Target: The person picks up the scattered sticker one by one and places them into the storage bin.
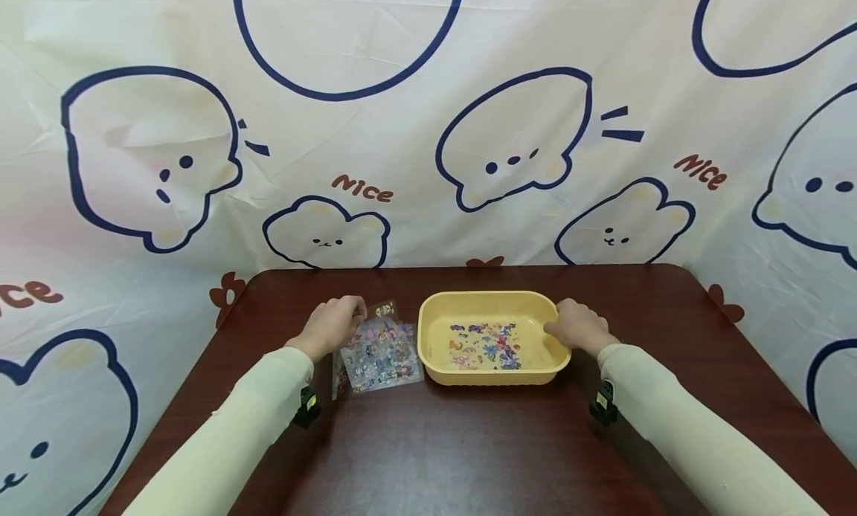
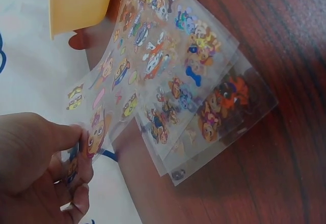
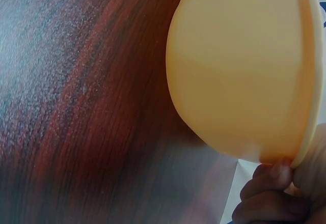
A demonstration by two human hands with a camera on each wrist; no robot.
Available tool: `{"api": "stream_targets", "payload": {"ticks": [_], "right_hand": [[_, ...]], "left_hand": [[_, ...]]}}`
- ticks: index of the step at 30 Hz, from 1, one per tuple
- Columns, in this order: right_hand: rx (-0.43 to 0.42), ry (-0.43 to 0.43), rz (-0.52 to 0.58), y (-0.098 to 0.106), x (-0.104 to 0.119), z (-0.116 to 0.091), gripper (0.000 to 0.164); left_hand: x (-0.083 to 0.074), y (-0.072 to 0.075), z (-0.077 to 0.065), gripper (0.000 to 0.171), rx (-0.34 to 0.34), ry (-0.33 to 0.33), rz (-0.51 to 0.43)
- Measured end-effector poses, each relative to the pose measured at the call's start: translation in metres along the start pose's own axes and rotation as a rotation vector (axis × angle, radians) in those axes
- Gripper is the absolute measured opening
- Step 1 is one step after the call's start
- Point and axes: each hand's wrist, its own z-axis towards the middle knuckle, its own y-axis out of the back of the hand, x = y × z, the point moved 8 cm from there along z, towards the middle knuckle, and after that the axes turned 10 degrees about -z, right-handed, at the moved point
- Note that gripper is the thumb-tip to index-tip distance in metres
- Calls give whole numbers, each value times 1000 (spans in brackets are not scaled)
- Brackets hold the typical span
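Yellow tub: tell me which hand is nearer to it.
Right. The right hand grips the tub by its right end, thumb over the rim. The left hand is away to the tub's left, pinching a sheet of stickers.

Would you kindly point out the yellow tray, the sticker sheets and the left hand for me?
Yellow tray (image 1: pixel 495 378): head view, near wall.
Sticker sheets (image 2: pixel 175 76): left wrist view, a sheet's printed face.
Left hand (image 1: pixel 328 327): head view, back of hand.

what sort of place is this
Probably a makeshift tabletop filming corner: cartoon-printed sheeting hangs behind and beside a dark, wood-grained table, and small black wrist-worn devices suggest recording.
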Motion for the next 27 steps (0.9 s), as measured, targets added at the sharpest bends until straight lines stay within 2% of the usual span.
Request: {"api": "stream_targets", "payload": {"ticks": [14,27], "right_hand": [[2,-1,-2,-1,-1,3,33],[1,-6,-4,-2,-1,3,31]], "left_hand": [[-6,7,1,17,-20,-23,-28],[-7,16,0,19,-32,-10,-54]]}}
